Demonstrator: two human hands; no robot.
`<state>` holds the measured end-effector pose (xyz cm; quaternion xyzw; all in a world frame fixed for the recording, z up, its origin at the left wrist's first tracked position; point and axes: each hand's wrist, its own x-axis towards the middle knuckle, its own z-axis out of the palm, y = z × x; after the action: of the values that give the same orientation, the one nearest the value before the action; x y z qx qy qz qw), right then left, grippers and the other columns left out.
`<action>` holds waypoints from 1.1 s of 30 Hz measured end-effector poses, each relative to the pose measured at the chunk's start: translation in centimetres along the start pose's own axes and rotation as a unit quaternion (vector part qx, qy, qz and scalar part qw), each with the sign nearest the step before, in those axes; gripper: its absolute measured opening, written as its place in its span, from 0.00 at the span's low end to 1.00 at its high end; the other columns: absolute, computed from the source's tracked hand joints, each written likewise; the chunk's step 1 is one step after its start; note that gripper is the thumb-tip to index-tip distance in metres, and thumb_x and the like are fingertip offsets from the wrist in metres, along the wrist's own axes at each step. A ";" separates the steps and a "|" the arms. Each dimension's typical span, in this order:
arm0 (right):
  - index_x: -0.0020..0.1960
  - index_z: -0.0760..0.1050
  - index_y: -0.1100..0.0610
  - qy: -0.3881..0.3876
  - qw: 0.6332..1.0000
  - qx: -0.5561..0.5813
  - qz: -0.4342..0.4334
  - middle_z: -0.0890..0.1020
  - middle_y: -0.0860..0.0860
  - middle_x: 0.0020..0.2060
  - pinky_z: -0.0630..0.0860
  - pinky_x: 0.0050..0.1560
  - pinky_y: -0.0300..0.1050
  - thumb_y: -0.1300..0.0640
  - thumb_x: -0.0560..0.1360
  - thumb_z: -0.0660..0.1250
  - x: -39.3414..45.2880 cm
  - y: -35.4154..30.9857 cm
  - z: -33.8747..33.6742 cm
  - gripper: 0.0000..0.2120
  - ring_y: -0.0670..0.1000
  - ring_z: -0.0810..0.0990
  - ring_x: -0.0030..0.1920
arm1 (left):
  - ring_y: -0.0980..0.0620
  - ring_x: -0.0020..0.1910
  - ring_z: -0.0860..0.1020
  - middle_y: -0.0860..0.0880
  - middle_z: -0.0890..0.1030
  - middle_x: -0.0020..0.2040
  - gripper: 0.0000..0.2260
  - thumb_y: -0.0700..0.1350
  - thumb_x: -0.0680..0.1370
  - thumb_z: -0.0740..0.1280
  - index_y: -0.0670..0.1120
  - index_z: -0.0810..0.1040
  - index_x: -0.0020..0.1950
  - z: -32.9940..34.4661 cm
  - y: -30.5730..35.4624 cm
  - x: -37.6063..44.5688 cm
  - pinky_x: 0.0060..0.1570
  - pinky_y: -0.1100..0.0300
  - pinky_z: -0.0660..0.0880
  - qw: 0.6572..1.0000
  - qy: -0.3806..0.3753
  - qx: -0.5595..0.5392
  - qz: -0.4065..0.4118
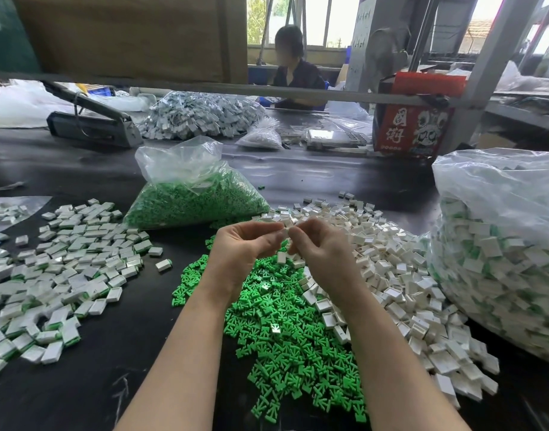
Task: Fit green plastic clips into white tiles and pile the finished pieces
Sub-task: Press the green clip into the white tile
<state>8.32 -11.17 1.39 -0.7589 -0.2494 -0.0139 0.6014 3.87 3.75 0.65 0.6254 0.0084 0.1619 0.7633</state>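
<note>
At frame centre the left hand [251, 244] and right hand [316, 247] together pinch one white tile [286, 230]; square the clip before pressing, I judge.

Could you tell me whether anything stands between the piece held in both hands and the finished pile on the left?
Nothing visible does. Both hands pinch a white tile above the green clips; the finished pile lies to the left, across bare black tabletop, with only a few stray pieces at its edge.
</note>
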 end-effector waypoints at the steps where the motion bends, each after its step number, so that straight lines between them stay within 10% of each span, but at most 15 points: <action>1: 0.47 0.77 0.60 -0.016 1.000 -0.019 0.001 0.81 0.53 0.35 0.78 0.42 0.51 0.57 0.80 0.64 0.0 0.0 0.1 0.07 0.54 0.79 0.36 | 0.56 0.40 0.83 0.48 0.87 0.42 0.10 0.48 0.64 0.78 0.49 0.88 0.45 0.0 -0.1 0.0 0.40 0.67 0.77 1.000 0.001 0.007 0.003; 26: 0.33 0.64 0.57 -0.092 0.993 0.050 0.060 0.66 0.51 0.27 0.62 0.35 0.47 0.62 0.83 0.54 -0.3 -0.8 0.5 0.19 0.49 0.63 0.29 | 0.57 0.31 0.65 0.56 0.68 0.30 0.13 0.44 0.83 0.57 0.47 0.69 0.39 0.0 -0.2 -0.5 0.31 0.69 0.65 0.978 -0.150 0.139 -0.048; 33: 0.35 0.62 0.57 -0.152 0.976 0.129 0.091 0.63 0.49 0.28 0.62 0.28 0.33 0.62 0.83 0.54 -0.5 -0.8 -0.4 0.17 0.43 0.62 0.25 | 0.56 0.29 0.61 0.52 0.65 0.31 0.11 0.48 0.78 0.58 0.48 0.67 0.36 0.1 0.4 -0.6 0.28 0.66 0.60 0.970 -0.202 0.124 -0.055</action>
<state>7.69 -11.63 2.03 -0.6879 -0.2679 0.1886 0.6476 3.25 3.62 0.96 0.7334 -0.0913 -0.0120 0.6736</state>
